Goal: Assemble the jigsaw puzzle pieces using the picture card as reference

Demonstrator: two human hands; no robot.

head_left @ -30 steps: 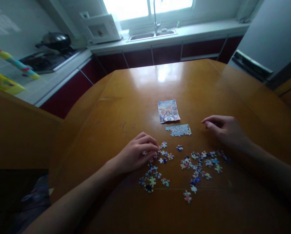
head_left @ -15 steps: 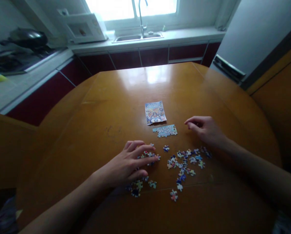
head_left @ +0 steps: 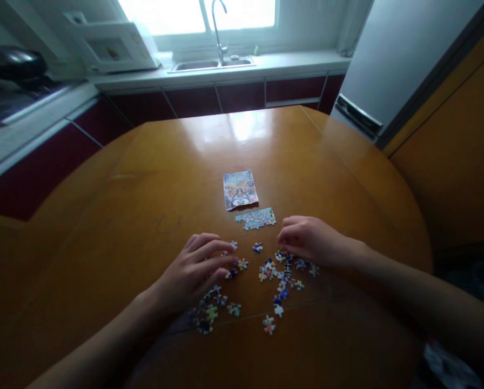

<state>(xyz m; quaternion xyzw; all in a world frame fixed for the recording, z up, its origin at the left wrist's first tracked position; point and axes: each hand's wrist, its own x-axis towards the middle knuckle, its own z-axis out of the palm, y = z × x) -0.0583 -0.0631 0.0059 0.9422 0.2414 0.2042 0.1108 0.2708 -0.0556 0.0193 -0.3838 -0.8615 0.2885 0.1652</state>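
Observation:
My left hand (head_left: 195, 270) rests palm down over the left pile of jigsaw pieces (head_left: 212, 312), fingers spread and covering some of them. At the upper edge of the right pile of jigsaw pieces (head_left: 282, 275) is my right hand (head_left: 309, 237), its fingers curled and bent down; whether a piece is between the fingertips is hidden. A single blue-and-white piece (head_left: 257, 247) lies between the hands. Beyond them is a joined strip of puzzle (head_left: 257, 218), light blue with lettering. Just behind that strip lies a colourful picture sheet (head_left: 241, 190).
Everything lies on a large brown wooden table (head_left: 165, 178) with rounded sides. Past its far edge are a counter with a sink (head_left: 212, 65), a white microwave (head_left: 112, 47), a pan (head_left: 13, 62) on the left, and a fridge (head_left: 396, 59) on the right.
My right hand has moved left and nearer, from beside the joined strip to the right pile. The left hand stays over its pile, fingers slightly shifted. The view has turned a little right.

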